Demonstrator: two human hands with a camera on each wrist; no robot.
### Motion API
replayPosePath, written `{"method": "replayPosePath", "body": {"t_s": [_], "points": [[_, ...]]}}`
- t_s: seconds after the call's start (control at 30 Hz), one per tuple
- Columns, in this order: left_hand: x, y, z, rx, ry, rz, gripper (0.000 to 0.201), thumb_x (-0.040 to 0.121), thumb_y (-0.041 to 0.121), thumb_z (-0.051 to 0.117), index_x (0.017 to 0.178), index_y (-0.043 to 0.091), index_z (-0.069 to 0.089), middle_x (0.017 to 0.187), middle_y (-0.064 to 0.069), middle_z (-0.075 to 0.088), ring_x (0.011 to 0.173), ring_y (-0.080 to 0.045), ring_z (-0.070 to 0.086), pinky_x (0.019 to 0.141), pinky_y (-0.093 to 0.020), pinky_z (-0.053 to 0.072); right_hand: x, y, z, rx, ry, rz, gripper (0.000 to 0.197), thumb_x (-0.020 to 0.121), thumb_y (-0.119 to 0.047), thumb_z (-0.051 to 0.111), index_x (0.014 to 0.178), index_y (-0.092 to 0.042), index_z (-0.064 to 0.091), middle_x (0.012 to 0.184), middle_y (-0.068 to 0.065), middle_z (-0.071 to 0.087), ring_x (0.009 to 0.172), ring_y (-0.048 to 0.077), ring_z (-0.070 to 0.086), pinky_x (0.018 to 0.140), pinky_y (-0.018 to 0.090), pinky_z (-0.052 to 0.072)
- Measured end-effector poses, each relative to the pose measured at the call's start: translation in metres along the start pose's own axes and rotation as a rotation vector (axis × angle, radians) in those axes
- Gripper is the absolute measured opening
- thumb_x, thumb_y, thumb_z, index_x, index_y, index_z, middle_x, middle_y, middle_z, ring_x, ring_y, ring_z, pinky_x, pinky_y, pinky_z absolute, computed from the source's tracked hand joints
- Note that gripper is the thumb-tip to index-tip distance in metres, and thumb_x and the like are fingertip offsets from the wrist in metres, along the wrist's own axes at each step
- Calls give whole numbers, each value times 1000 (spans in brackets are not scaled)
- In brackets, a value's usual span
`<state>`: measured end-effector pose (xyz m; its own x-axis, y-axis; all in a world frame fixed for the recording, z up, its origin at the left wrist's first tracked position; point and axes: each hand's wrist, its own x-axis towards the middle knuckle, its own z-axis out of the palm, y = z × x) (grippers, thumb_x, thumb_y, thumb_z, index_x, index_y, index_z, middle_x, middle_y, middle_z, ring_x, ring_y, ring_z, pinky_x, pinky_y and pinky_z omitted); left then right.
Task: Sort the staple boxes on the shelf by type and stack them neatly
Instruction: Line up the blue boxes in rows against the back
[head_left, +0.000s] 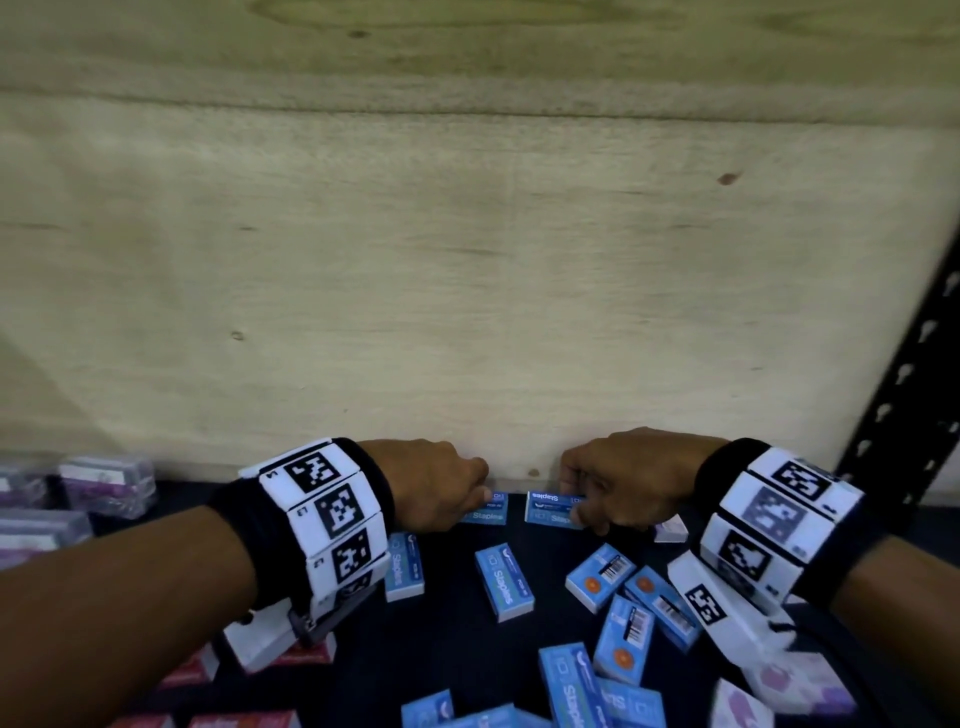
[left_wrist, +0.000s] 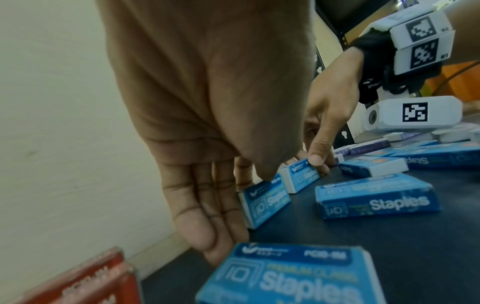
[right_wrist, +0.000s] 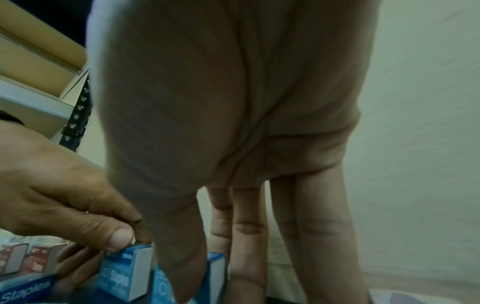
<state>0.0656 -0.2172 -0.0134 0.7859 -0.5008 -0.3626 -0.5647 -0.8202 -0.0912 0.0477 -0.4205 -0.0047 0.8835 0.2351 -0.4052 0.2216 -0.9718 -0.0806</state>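
Observation:
Two blue staple boxes stand on edge at the back of the dark shelf (head_left: 457, 623), side by side with a small gap between them. My left hand (head_left: 480, 493) pinches the left blue box (head_left: 488, 514), thumb on the front and fingers (left_wrist: 207, 226) behind. The right hand (head_left: 569, 506) pinches the right blue box (head_left: 550, 512) the same way; its thumb (left_wrist: 317, 160) presses that box (left_wrist: 301, 176) in the left wrist view. From the right wrist, the right-hand box (right_wrist: 215, 273) shows behind my thumb, beside the left-hand box (right_wrist: 124, 275).
Several loose blue boxes (head_left: 504, 582) lie scattered in front of the hands. Red boxes (head_left: 301, 654) sit at the lower left, purple-and-clear boxes (head_left: 104, 483) at the far left and purple ones (head_left: 800, 680) at the lower right. The plywood back wall (head_left: 467, 286) and a black upright (head_left: 893, 415) bound the shelf.

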Motion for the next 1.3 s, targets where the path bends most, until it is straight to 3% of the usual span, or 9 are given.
{"method": "replayPosePath", "body": {"t_s": [0.13, 0.3, 0.57, 0.9, 1.03, 1.2, 1.3], "points": [[-1, 2, 0, -5, -10, -3, 44, 104, 50, 27, 126, 15, 45, 116, -16, 56, 88, -25, 50, 78, -36, 41, 3, -3, 0, -15, 6, -7, 11, 96, -44, 58, 100, -36, 53, 88, -10, 74, 61, 8, 62, 72, 25, 52], [0, 6, -4, 93, -22, 6, 40, 104, 41, 37, 133, 15, 44, 122, -14, 55, 104, -29, 57, 77, -34, 43, 8, -2, 0, -38, 4, -7, 14, 95, -48, 58, 99, -36, 51, 85, -9, 72, 64, 13, 65, 81, 33, 57], [6, 9, -4, 120, 7, 20, 40, 104, 40, 39, 133, 15, 50, 126, -14, 54, 110, -29, 57, 77, -32, 40, 14, -2, 2, -72, 19, -23, 17, 94, -49, 58, 102, -35, 51, 79, -11, 68, 76, 17, 68, 82, 37, 57], [6, 8, -5, 124, 37, 25, 40, 105, 39, 38, 133, 13, 49, 127, -15, 53, 110, -31, 56, 79, -32, 40, 11, 3, 2, -104, 60, 5, 16, 95, -43, 59, 104, -32, 51, 85, -10, 67, 86, 16, 65, 85, 35, 52], [5, 8, -5, 126, 27, 3, 40, 104, 40, 40, 134, 13, 47, 127, -15, 52, 111, -31, 56, 80, -34, 42, 9, 4, 4, -98, 79, 13, 18, 95, -44, 60, 104, -33, 49, 84, -11, 62, 88, 16, 59, 81, 31, 47], [-6, 3, -12, 102, 45, -57, 45, 99, 43, 51, 132, 14, 42, 126, -11, 51, 110, -27, 55, 78, -33, 42, 3, 4, 5, -83, 99, 33, 34, 90, -53, 62, 109, -30, 46, 85, -11, 50, 88, 17, 53, 76, 30, 42], [-19, -5, -18, 141, 52, -73, 40, 98, 35, 53, 132, 15, 43, 126, -10, 53, 110, -28, 56, 77, -33, 42, -4, 10, 8, 6, 114, 47, 42, 90, -55, 61, 113, -27, 40, 86, -10, 52, 82, 13, 54, 73, 30, 43]]}}
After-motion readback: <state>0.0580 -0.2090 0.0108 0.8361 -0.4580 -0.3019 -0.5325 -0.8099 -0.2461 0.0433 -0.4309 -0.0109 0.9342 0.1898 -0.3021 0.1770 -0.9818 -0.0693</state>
